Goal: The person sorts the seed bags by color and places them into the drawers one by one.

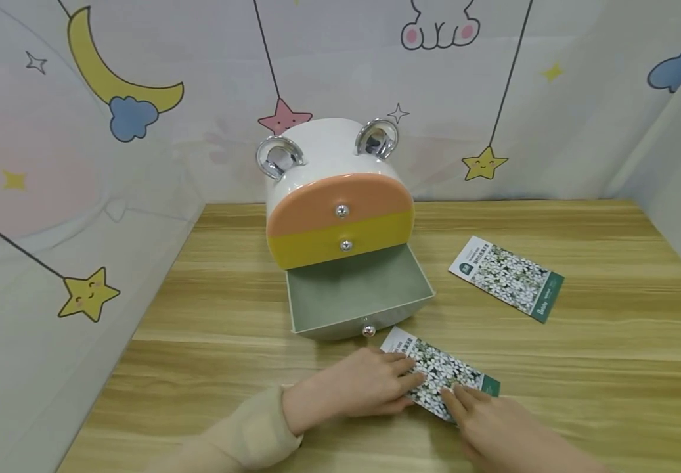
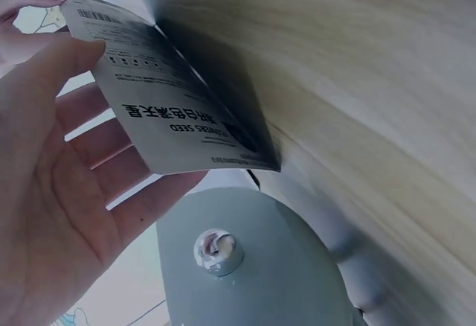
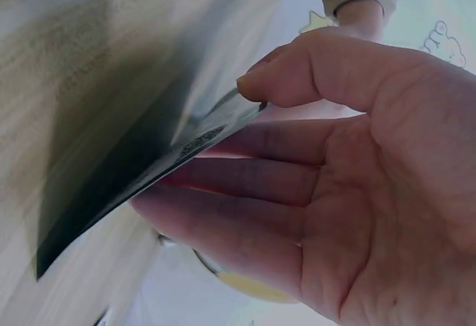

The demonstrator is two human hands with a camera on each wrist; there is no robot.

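Both hands hold one flower seed packet (image 1: 443,368) with white blossoms on its front, tilted just off the table near the front. My left hand (image 1: 375,384) grips its left part, fingers over the front and thumb against the printed back, as the left wrist view shows on the packet (image 2: 171,110). At its lower right, my right hand (image 1: 494,420) pinches the edge between thumb and fingers; in the right wrist view the packet (image 3: 149,181) is seen nearly edge-on. Just beyond the left hand, the pale green bottom drawer (image 1: 358,289) is pulled out, with nothing visible inside.
A white cabinet (image 1: 331,148) with chrome ears stands at the back, its orange drawer (image 1: 310,207) and yellow drawer (image 1: 310,249) pushed in. A second seed packet (image 1: 508,279) lies flat on the wooden table (image 1: 612,328) to the right. Printed cloth walls (image 1: 198,52) surround the table.
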